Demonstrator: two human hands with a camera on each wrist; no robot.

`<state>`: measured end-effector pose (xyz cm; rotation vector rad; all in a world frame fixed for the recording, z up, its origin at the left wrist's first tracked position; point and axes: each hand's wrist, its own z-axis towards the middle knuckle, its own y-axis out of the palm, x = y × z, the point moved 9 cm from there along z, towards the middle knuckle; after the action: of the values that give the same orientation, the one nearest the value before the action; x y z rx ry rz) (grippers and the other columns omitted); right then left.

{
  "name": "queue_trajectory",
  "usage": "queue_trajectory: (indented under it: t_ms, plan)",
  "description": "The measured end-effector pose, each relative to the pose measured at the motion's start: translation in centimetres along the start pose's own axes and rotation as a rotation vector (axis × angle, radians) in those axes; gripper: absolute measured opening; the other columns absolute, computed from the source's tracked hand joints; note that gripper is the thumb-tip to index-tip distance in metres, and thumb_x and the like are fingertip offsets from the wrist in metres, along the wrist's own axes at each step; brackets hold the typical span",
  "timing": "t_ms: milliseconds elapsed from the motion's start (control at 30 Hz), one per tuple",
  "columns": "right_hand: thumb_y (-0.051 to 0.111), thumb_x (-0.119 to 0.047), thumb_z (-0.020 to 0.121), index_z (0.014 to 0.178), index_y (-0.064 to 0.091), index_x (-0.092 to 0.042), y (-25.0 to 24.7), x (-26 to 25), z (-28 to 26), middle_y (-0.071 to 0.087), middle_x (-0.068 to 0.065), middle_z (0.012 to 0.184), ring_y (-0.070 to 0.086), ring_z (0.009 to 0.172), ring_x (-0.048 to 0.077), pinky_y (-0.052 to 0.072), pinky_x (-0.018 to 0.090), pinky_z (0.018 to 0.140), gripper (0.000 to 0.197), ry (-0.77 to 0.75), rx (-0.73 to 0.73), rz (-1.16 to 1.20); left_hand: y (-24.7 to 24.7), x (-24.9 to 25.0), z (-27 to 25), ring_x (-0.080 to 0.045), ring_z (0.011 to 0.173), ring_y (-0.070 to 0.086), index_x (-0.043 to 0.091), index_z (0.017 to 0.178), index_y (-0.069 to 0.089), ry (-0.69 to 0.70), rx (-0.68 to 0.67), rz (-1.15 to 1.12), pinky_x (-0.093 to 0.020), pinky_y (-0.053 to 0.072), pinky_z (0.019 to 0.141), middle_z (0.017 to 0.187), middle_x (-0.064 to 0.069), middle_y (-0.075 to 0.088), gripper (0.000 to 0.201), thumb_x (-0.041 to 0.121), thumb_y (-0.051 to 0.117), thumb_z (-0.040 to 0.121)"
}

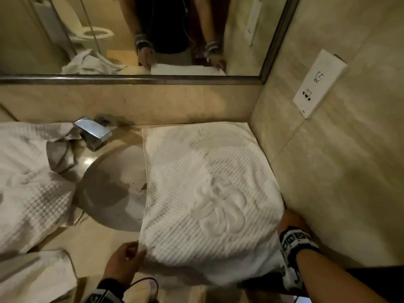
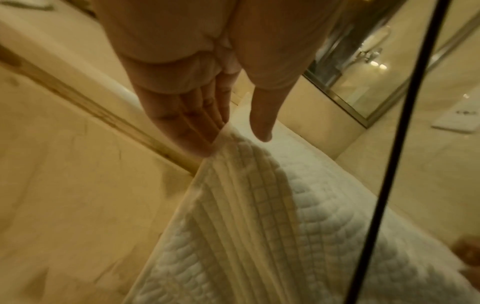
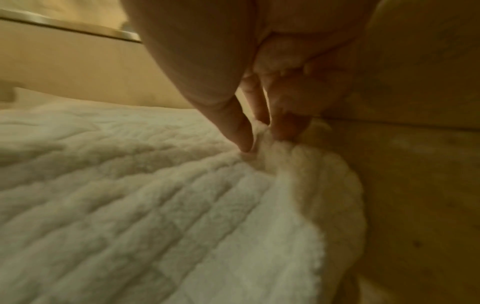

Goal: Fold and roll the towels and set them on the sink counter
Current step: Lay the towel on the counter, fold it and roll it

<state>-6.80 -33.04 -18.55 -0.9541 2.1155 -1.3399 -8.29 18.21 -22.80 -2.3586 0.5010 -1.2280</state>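
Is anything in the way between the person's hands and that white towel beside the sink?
Nothing visible. The right hand pinches the towel at its edge by the wall; the left hand touches its near-left corner.

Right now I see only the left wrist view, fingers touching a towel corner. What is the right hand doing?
Observer: The right hand pinches the white towel at its edge beside the side wall.
Reviewer: Does the towel reach the sink?
Observer: Yes, its left edge lies over part of the basin.
Reviewer: Anything else on the counter?
Observer: A crumpled waffle-weave cloth lies left of the basin.
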Motion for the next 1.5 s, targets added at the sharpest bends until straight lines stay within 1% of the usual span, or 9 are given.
queue_trajectory:
  t_ms: [133,200,267,500,833,1000,1133,1333,1500]
  plan:
    - [0.05,-0.019,0.092,0.138,0.037,-0.01,-0.4,-1.3,-1.1,0.041,0.018,0.14,0.047,0.123,0.034,0.045,0.042,0.1,0.049,-0.155,0.093,-0.122,1.3,-0.7,-1.5,-0.023,0.081,0.067,0.026,0.095,0.056,0.011,-0.017,0.087,-0.037,0.052,0.079,0.083,-0.004,0.071,0.035,0.021,0.081,0.072]
    - [0.031,-0.02,0.098,0.148,0.022,-0.017,0.6,-2.0,-1.9,0.017,0.014,0.156,0.029,0.139,0.031,0.03,0.04,0.112,0.05,-0.23,0.034,-0.222,1.3,-0.8,-2.0,-0.024,0.082,0.068,0.025,0.093,0.055,-0.006,0.024,0.104,-0.037,0.051,0.078,0.083,-0.005,0.072,0.032,0.023,0.08,0.073]
    - [0.018,-0.021,0.1,0.15,0.018,-0.02,1.1,-2.1,-2.6,0.009,0.008,0.159,0.018,0.144,0.026,0.021,0.036,0.116,0.05,-0.246,-0.009,-0.273,1.1,-0.7,-2.2,-0.025,0.085,0.068,0.022,0.094,0.056,-0.016,0.064,0.151,-0.034,0.049,0.075,0.089,-0.007,0.073,0.029,0.028,0.078,0.075]
    - [0.031,-0.031,0.1,0.146,0.026,-0.018,0.0,-3.5,-1.8,0.022,0.006,0.154,0.032,0.138,0.025,0.03,0.036,0.111,0.048,-0.272,-0.068,-0.304,-2.2,2.3,-1.0,-0.033,0.094,0.063,0.002,0.113,0.06,-0.026,0.188,0.235,-0.037,0.047,0.081,0.103,-0.018,0.068,0.04,0.028,0.069,0.083]
    - [0.035,-0.03,0.098,0.149,0.021,-0.013,-8.4,-14.8,3.2,0.024,0.011,0.153,0.034,0.134,0.029,0.033,0.036,0.109,0.055,-0.364,0.052,-0.096,-6.0,14.9,8.2,-0.029,0.106,0.059,0.013,0.136,0.041,0.051,0.171,0.038,-0.034,0.046,0.086,0.125,-0.013,0.059,0.064,0.047,0.062,0.086]
    - [0.043,-0.03,0.096,0.136,0.04,-0.009,-11.1,-18.5,6.3,0.041,0.015,0.14,0.045,0.125,0.032,0.042,0.037,0.1,0.045,-0.338,0.099,-0.113,-4.8,18.6,13.0,-0.021,0.082,0.059,0.012,0.139,0.035,0.051,0.089,-0.035,-0.029,0.048,0.066,0.13,-0.017,0.054,0.066,0.042,0.062,0.087]
    - [0.045,-0.028,0.096,0.136,0.041,-0.008,-12.6,-21.4,10.2,0.044,0.014,0.139,0.047,0.124,0.03,0.043,0.036,0.098,0.045,-0.305,0.088,-0.118,-4.2,19.6,18.7,-0.033,0.108,0.058,0.014,0.141,0.033,-0.012,0.062,-0.051,-0.042,0.049,0.094,0.132,-0.018,0.054,0.076,0.051,0.064,0.083]
    - [0.051,-0.032,0.093,0.136,0.044,-0.007,-13.1,-24.9,16.4,0.049,0.013,0.139,0.051,0.122,0.03,0.046,0.032,0.095,0.05,-0.263,0.043,-0.075,-3.8,20.1,25.3,-0.039,0.112,0.057,0.015,0.146,0.023,-0.084,0.027,-0.016,-0.048,0.049,0.095,0.131,-0.023,0.054,0.083,0.052,0.063,0.083]
    - [0.055,-0.039,0.093,0.146,0.031,-0.009,-13.1,-25.8,20.7,0.031,0.012,0.154,0.039,0.134,0.032,0.039,0.038,0.106,0.065,-0.144,0.003,0.063,-2.9,19.9,28.8,-0.034,0.11,0.054,0.018,0.148,0.021,-0.134,0.016,-0.185,-0.049,0.049,0.095,0.141,-0.019,0.043,0.081,0.037,0.067,0.085]
